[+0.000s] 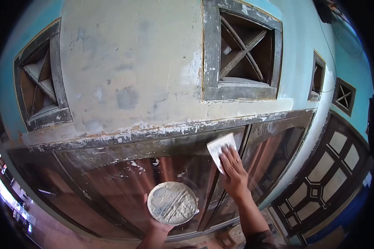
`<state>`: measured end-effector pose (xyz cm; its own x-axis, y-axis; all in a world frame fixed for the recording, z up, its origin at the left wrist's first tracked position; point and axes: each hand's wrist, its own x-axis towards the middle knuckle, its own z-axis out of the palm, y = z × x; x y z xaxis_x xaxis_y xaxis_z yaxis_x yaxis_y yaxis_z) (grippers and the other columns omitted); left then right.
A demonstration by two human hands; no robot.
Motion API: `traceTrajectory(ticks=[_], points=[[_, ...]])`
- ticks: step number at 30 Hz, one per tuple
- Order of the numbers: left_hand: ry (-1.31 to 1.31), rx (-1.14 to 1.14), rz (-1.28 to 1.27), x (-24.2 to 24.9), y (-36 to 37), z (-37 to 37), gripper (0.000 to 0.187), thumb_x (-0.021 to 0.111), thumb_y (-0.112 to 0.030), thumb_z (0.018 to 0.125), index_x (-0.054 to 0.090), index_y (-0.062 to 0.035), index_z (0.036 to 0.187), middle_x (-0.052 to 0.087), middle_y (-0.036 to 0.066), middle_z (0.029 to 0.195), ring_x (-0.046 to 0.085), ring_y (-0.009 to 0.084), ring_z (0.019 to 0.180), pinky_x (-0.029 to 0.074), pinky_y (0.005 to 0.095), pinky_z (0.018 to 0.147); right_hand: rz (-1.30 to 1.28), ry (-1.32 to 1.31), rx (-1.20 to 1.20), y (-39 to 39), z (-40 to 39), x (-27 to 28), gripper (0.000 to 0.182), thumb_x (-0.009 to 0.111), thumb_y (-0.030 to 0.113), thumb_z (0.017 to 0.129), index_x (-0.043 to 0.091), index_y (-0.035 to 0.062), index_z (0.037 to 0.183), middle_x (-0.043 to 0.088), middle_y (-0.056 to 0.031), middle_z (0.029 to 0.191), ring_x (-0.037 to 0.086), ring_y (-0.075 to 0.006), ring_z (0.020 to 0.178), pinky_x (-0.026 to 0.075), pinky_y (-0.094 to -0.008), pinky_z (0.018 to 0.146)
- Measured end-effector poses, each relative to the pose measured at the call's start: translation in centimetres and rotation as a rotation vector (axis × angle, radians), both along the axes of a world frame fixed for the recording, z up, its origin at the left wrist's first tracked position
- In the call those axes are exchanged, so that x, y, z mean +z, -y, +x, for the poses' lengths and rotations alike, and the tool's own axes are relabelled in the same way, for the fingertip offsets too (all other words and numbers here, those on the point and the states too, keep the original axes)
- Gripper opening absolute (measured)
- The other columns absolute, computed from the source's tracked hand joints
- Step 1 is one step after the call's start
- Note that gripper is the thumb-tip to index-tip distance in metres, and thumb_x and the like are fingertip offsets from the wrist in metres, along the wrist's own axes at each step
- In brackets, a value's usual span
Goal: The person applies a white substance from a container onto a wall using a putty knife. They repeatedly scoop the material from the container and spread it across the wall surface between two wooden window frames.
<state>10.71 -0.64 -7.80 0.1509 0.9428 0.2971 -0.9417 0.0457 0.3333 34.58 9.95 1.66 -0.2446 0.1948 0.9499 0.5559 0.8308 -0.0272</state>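
Note:
My left hand is wrapped under and around a round dish of putty, held up in front of the glazed window. Thick, pale putty with ridges and smears covers its top; most of my fingers are hidden beneath it. Flat in my right hand is a white rectangular putty scraper, with my fingers pressed along its face. Grey smears mark it near the fingertips. The scraper overlaps the dark wooden window frame, close to the upright between two panes.
Above the frame, a patchy cream wall holds a square wooden vent with crossed bars. Another vent is at left. Flaking white paint runs along the ledge. A panelled door stands at right.

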Motion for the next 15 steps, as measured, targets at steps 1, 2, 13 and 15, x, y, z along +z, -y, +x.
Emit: traceTrajectory(ticks=[1, 2, 13, 15], points=[[-0.001, 0.102, -0.100, -0.9, -0.1, 0.4, 0.090, 0.037, -0.076, 0.093, 0.044, -0.0046, 0.148, 0.046, 0.024, 0.149, 0.046, 0.0479, 0.134, 0.038, 0.0658, 0.109, -0.110, -0.047, 0.033, 2.1, 0.4, 0.2, 0.051, 0.063, -0.016, 0.077, 0.065, -0.0001, 0.126, 0.064, -0.0192, 0.133, 0.056, -0.0405, 0.130, 0.046, -0.0459, 0.109], [0.008, 0.113, -0.119, -1.2, -0.4, 0.9, 0.090, 0.037, -0.076, 0.093, 0.044, -0.0046, 0.148, 0.046, 0.024, 0.149, 0.046, 0.0479, 0.134, 0.038, 0.0658, 0.109, -0.129, -0.037, 0.044, 3.5, 0.9, -0.1, 0.051, 0.063, -0.016, 0.077, 0.065, -0.0001, 0.126, 0.064, -0.0192, 0.133, 0.056, -0.0405, 0.130, 0.046, -0.0459, 0.109], [0.232, -0.182, -0.003, -1.5, -2.3, 5.2, 0.077, 0.032, -0.066, 0.099, 0.048, -0.0057, 0.145, 0.054, 0.019, 0.144, 0.054, 0.0403, 0.128, 0.043, 0.0543, 0.108, -0.509, 0.479, 0.453, 8.1, 3.9, -1.8, 0.044, 0.069, 0.007, 0.081, 0.067, 0.0037, 0.125, 0.067, -0.0125, 0.128, 0.063, -0.0307, 0.122, 0.050, -0.0424, 0.102], [0.174, -0.145, -0.043, -2.1, -2.5, 5.6, 0.078, 0.031, -0.066, 0.099, 0.047, -0.0054, 0.146, 0.053, 0.019, 0.144, 0.055, 0.0388, 0.128, 0.044, 0.0531, 0.108, -0.428, 0.515, 0.379, 7.9, 3.5, -1.9, 0.044, 0.069, 0.012, 0.083, 0.066, 0.0034, 0.126, 0.067, -0.0129, 0.127, 0.064, -0.0309, 0.121, 0.051, -0.0421, 0.101]])
